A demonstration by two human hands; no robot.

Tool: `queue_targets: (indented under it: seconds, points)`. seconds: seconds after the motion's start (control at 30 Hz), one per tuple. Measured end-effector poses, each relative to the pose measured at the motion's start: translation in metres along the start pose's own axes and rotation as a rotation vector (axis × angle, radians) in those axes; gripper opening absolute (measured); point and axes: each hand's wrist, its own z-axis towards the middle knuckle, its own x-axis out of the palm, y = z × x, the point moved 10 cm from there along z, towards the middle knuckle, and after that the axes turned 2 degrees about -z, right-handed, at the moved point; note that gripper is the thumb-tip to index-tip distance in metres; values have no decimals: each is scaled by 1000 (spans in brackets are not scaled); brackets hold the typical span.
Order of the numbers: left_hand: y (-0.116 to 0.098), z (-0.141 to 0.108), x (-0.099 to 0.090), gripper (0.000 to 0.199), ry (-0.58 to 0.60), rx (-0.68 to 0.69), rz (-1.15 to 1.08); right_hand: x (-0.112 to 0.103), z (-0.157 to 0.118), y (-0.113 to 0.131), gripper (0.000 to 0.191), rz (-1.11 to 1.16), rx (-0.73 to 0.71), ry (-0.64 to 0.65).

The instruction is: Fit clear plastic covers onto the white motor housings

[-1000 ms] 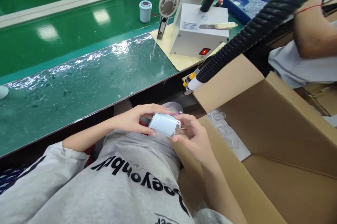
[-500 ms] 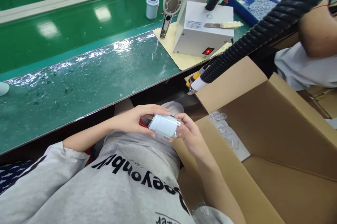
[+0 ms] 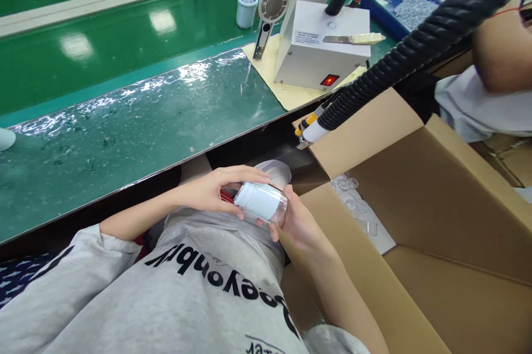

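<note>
A small pale-blue cylinder with a clear cover at its right end (image 3: pixel 261 202) lies tilted between my hands above my lap. My left hand (image 3: pixel 222 188) is wrapped round its left end, thumb below and fingers above. Red wires (image 3: pixel 226 195) show inside the left palm. My right hand (image 3: pixel 297 221) cups the clear end from the right and below, its fingers partly hidden behind the cylinder.
An open cardboard box (image 3: pixel 457 204) with clear plastic pieces (image 3: pixel 357 204) stands at the right. A black hose (image 3: pixel 386 60) with a white nozzle slants over it. On the bench are a white device (image 3: pixel 324 49), a handheld fan (image 3: pixel 272 5) and another blue cylinder (image 3: pixel 246 9). A person's arm (image 3: pixel 501 44) is far right.
My right hand has shifted down and its fingers have moved off the clear end, showing more of it. The blue cylinder on the green belt has moved slightly right.
</note>
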Motion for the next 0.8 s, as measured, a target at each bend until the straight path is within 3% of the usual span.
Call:
queue_targets:
  seconds: [0.13,0.23,0.4,0.5,0.57,0.7,0.8]
  points:
    - [0,0,1,61,-36,-40,48,8,-1,-9,83,0,79,101]
    - [-1,-1,1,59,-67,-83,47,3,-4,-4,87,-86,-14,77]
    - [11,-7,-1,64,-129,-226,-103,-16,-32,52,70,-532,-648,-224]
    - [18,-9,1,68,-115,-293,-149,-3,-46,65,37,-793,-868,-209]
    - [18,-8,2,73,-88,-293,-147,-3,-45,64,34,-772,-867,-192]
    - [10,-6,5,77,-38,-211,-176,-12,-31,49,53,-404,-674,-137]
    - [16,-8,7,75,-7,-247,-235,-16,-28,42,49,-319,-600,-127]
